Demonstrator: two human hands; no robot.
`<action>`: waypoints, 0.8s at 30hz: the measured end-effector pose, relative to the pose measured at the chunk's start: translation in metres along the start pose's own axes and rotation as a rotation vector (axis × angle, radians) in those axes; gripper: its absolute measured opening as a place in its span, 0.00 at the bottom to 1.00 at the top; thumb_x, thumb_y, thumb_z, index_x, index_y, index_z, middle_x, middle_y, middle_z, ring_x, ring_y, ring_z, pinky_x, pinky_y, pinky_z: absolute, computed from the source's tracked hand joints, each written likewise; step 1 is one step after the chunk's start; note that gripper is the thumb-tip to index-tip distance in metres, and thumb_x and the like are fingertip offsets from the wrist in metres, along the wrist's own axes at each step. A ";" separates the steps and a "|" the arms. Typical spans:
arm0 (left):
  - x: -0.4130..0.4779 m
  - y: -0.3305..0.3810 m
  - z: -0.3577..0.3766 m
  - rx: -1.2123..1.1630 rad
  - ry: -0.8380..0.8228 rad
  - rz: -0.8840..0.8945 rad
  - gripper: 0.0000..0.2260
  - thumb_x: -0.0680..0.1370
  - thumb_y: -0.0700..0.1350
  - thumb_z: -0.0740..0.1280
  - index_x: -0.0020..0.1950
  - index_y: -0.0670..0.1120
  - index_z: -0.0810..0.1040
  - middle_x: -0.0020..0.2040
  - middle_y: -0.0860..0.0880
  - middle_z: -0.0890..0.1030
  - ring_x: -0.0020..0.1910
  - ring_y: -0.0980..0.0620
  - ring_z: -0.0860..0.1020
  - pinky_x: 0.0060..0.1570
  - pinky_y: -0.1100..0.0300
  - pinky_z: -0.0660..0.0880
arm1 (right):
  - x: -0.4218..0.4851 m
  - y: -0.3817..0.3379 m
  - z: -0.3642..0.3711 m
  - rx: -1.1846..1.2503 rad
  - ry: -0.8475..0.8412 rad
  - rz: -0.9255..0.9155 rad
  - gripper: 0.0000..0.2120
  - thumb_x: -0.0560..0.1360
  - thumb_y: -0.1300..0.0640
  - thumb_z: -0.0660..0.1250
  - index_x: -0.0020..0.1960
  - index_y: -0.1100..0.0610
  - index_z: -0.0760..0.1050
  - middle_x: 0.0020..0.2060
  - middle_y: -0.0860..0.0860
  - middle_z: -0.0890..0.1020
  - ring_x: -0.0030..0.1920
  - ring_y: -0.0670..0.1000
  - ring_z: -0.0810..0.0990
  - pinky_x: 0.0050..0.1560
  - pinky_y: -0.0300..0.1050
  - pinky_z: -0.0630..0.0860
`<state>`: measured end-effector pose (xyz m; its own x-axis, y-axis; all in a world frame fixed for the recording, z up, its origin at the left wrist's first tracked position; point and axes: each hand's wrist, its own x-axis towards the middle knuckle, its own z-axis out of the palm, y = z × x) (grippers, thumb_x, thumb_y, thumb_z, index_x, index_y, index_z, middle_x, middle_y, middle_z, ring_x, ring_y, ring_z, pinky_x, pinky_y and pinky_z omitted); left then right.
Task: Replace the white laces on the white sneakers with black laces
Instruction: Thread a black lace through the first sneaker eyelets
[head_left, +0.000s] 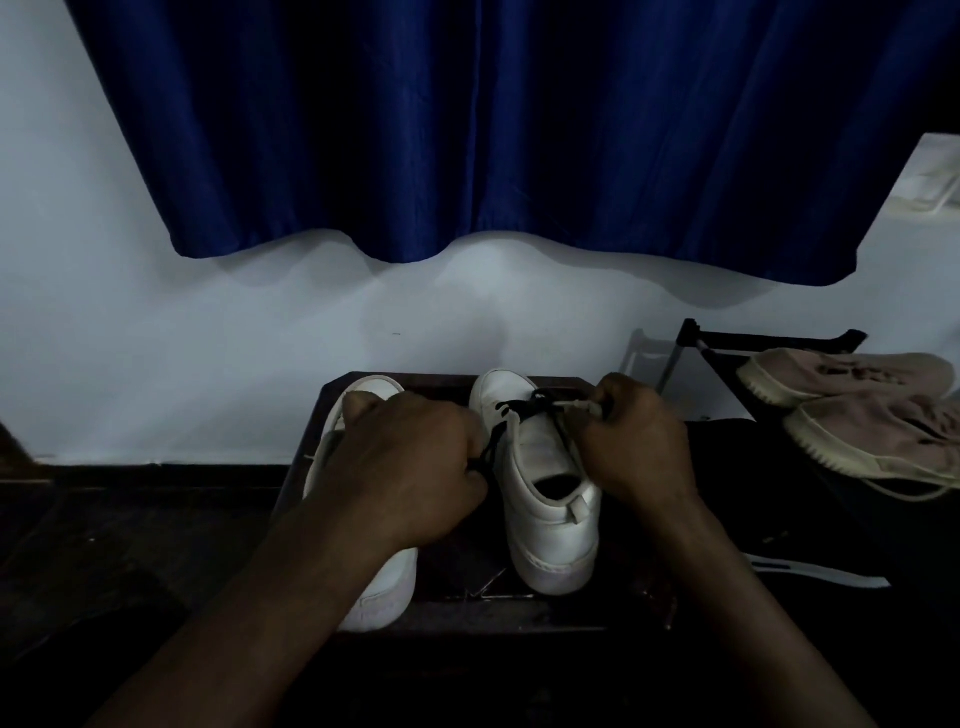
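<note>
- two white sneakers are standing side by side on a dark tray (457, 571), toes pointing away from the person towards the wall (208, 353).
- the right-hand sneaker (550, 519) is sitting upright in the middle of the view, its opening facing up and fully showing.
- a black lace (511, 408) is crossing this sneaker's front eyelets near the toe, with one strand running down its left side.
- the left hand (415, 457) is curling its fingers shut and pinching that black strand just beside the sneaker's left edge.
- this hand is also lying over the left-hand sneaker (384, 582), hiding its middle; only the toe and heel are showing.
- the right hand (639, 441) is hovering at the right side of the laced sneaker, fingers curled, pinching a pale lace end (571, 404) near the upper eyelets; in the dim light it is hard to tell which lace this end belongs to.
- a blue curtain (519, 130) is hanging against the wall above the tray.
- pinkish sneakers (852, 374) are lying on a black rack (769, 340) to the right, well apart from the white pair.
</note>
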<state>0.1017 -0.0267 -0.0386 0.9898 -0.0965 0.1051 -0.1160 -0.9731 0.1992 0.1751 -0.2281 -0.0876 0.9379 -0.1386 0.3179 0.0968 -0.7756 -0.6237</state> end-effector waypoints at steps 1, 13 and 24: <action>0.002 0.000 0.002 -0.090 0.031 -0.022 0.07 0.76 0.55 0.68 0.51 0.57 0.81 0.44 0.60 0.84 0.52 0.60 0.79 0.62 0.52 0.65 | 0.000 0.000 0.000 0.010 -0.004 0.000 0.12 0.71 0.48 0.71 0.36 0.52 0.71 0.33 0.50 0.80 0.40 0.59 0.81 0.42 0.49 0.78; 0.013 0.012 0.010 -0.248 0.218 -0.049 0.07 0.73 0.55 0.67 0.40 0.55 0.83 0.37 0.57 0.84 0.43 0.55 0.82 0.54 0.48 0.76 | -0.001 0.001 0.002 0.042 0.003 0.012 0.12 0.69 0.43 0.69 0.36 0.51 0.73 0.33 0.48 0.81 0.40 0.55 0.81 0.40 0.45 0.74; 0.010 -0.003 -0.013 -0.028 -0.119 0.029 0.06 0.71 0.55 0.71 0.40 0.54 0.82 0.36 0.58 0.81 0.44 0.59 0.78 0.61 0.49 0.72 | 0.000 -0.003 0.001 0.031 0.053 0.050 0.10 0.71 0.49 0.69 0.36 0.53 0.74 0.34 0.50 0.81 0.42 0.59 0.82 0.44 0.48 0.77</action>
<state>0.1109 -0.0218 -0.0251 0.9886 -0.1506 -0.0048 -0.1456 -0.9634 0.2251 0.1754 -0.2250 -0.0863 0.9231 -0.2097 0.3222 0.0612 -0.7473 -0.6617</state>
